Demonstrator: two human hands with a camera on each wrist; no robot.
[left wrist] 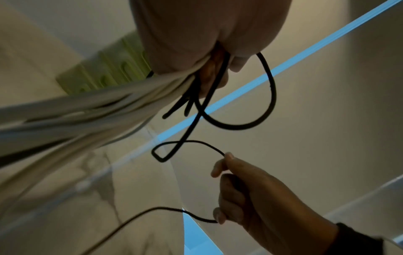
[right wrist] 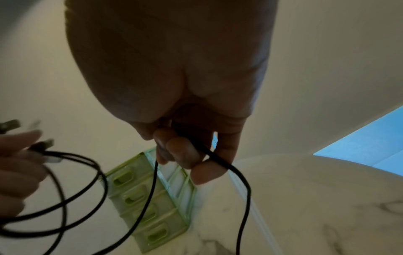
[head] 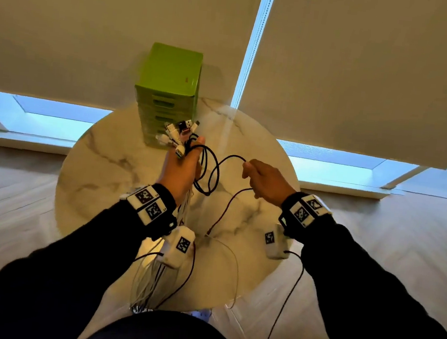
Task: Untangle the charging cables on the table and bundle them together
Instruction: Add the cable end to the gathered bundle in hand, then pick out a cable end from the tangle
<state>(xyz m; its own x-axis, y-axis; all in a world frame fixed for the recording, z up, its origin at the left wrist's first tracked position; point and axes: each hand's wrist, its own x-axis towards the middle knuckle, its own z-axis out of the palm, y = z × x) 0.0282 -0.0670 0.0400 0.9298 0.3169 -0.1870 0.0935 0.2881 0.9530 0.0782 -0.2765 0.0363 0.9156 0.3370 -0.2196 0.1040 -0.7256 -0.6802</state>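
Note:
My left hand (head: 182, 168) grips a bundle of white and black charging cables (head: 177, 136) above the round marble table (head: 100, 166); the plugs stick up past my fingers and the cords hang down over the table's near edge (head: 148, 280). From this fist a black cable (head: 212, 168) loops out to my right hand (head: 264, 181), which grips it in curled fingers. In the left wrist view the black cable (left wrist: 268, 96) loops below my left hand (left wrist: 209, 41) and runs to my right hand (left wrist: 246, 191). In the right wrist view my fingers (right wrist: 185, 155) close round the black cable (right wrist: 240, 174).
A green drawer unit (head: 168, 90) stands at the table's far edge, just behind my left hand. A thin cable end (head: 211, 230) rests on the marble between my wrists. Behind the table hang roller blinds over low windows; wooden floor surrounds it.

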